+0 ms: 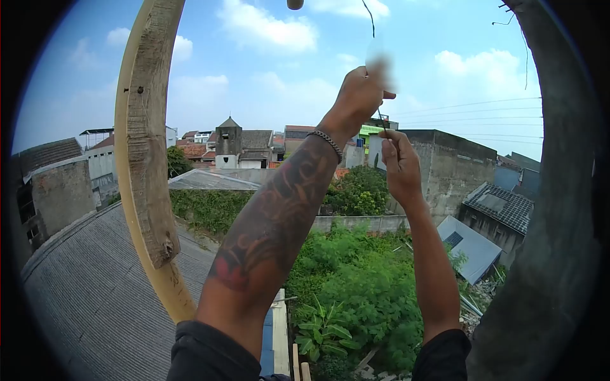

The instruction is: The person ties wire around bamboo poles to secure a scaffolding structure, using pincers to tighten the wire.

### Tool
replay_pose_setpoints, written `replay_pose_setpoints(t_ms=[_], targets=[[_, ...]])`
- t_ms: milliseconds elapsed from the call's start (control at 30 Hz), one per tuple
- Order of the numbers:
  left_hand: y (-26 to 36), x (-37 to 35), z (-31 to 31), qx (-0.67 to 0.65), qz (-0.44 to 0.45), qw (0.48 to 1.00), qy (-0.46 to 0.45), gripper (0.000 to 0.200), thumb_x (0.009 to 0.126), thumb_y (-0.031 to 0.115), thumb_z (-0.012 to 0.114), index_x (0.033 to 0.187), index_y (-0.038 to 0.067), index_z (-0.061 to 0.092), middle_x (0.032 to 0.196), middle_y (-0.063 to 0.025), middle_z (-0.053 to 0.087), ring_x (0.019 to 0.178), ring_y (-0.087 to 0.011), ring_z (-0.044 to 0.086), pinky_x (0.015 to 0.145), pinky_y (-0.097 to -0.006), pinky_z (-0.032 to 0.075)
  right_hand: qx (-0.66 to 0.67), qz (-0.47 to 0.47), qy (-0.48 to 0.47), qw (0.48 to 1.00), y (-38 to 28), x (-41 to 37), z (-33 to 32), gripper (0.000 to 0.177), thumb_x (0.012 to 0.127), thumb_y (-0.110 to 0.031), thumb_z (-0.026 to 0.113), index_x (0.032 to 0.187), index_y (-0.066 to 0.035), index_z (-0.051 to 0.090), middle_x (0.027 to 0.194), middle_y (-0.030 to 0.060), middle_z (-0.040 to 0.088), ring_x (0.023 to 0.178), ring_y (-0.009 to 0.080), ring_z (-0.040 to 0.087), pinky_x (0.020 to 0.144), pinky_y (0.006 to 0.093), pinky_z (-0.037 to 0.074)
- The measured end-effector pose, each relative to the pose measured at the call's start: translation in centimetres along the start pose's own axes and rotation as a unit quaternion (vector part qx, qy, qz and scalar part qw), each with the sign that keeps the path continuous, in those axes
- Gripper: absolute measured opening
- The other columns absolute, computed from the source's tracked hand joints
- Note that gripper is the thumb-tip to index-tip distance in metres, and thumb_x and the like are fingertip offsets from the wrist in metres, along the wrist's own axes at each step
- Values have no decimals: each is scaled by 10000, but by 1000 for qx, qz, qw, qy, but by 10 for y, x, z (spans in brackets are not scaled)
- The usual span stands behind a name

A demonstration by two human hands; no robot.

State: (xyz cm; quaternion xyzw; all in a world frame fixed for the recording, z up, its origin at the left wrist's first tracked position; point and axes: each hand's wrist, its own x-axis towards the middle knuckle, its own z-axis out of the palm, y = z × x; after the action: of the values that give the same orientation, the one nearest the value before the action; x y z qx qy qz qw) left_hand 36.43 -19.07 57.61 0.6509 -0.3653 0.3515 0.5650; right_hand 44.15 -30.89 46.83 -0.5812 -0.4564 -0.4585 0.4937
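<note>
Rooftops [95, 298], left hand [359, 95] blurred, right hand [400, 166] pinching wire [370, 17]

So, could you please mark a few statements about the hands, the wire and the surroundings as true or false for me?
1. The left hand and the right hand both grip the thin wire. True.
2. The left wrist is bare. False: it wears a chain bracelet.
3. The left hand is higher than the right hand. True.
4. The weathered wooden plank stands at the right of the view. False: it is at the left, and a grey concrete column is at the right.
5. Green plants grow below the arms. True.
</note>
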Motion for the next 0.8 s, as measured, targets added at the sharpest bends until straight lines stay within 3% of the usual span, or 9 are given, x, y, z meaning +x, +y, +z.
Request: replay_pose_setpoints(t_ms=[33, 100, 133, 233, 333, 433, 533, 633, 800], targets=[[1, -5, 7, -124, -8, 992, -4, 479, 1024, 372, 312, 1153, -52, 493, 863, -110, 570, 754, -194, 585, 701, -326, 484, -41, -48, 28, 998, 2, -4, 0, 242, 961, -228, 533, 1081, -23, 580, 781, 46, 546, 682, 115, 491, 601, 277, 393], [-5, -9, 8, -158, -15, 987, 11, 390, 1035, 320, 294, 1009, 1, 516, 660, -20, 451, 557, -135, 441, 585, -294, 437, -123, -134, 85, 980, 9, -9, -1, 239, 942, -229, 568, 1066, -27, 594, 856, 98, 585, 724, 187, 541, 628, 326, 415], [-7, -8, 9, -169, -21, 984, 54, 349, 1036, 303, 301, 909, 36, 488, 592, 20, 340, 504, -107, 309, 530, -298, 372, -365, -221, 119, 897, 9, -7, -12, 202, 920, -185, 594, 1046, -28, 602, 925, 136, 594, 802, 264, 567, 677, 371, 440], [-12, -9, 10, -219, -10, 975, 47, 337, 1035, 303, 303, 843, 68, 452, 589, 17, 334, 505, -104, 298, 519, -289, 339, -400, -9, 176, 899, -7, -8, -17, 206, 905, -166, 610, 1046, -17, 596, 937, 128, 598, 864, 244, 576, 688, 380, 458], [-16, -10, 18, -230, -3, 971, 57, 344, 1035, 313, 299, 791, 98, 411, 583, 25, 312, 502, -98, 270, 518, -283, 318, -73, 152, 246, 954, -12, 11, -8, 197, 924, -162, 576, 1041, -3, 591, 968, 133, 617, 894, 229, 595, 698, 351, 474], [-18, -10, 21, -218, 15, 974, 64, 349, 1035, 319, 299, 776, 107, 401, 580, 32, 299, 499, -91, 261, 505, -276, 301, 373, 195, 399, 815, -14, 45, 14, 256, 956, -185, 521, 1101, 18, 578, 962, 145, 641, 878, 203, 622, 710, 332, 488], [-20, -14, 21, -188, 24, 980, 62, 352, 1034, 323, 300, 770, 111, 396, 580, 38, 295, 494, -82, 254, 480, -268, 274, 289, 211, 293, 887, -35, 78, 4, 354, 988, -254, 439, 1165, 30, 554, 936, 157, 640, 821, 210, 621, 718, 335, 478], [-19, -13, 18, -169, 22, 984, 59, 338, 1033, 305, 313, 783, 103, 417, 593, 36, 339, 490, -77, 281, 460, -264, 273, 79, 113, 163, 977, -37, 115, 6, 519, 994, -366, 423, 1240, 86, 493, 791, 93, 597, 582, 143, 540, 596, 266, 439], [-25, -11, 9, -161, 36, 986, 26, 232, 1012, 205, 364, 923, 53, 515, 696, 11, 484, 558, -69, 411, 518, -256, 365, -80, 38, 59, 994, -69, 137, 25, 566, 941, -470, 483, 1212, 21, 566, 881, 123, 666, 769, 209, 610, 737, 332, 468]])
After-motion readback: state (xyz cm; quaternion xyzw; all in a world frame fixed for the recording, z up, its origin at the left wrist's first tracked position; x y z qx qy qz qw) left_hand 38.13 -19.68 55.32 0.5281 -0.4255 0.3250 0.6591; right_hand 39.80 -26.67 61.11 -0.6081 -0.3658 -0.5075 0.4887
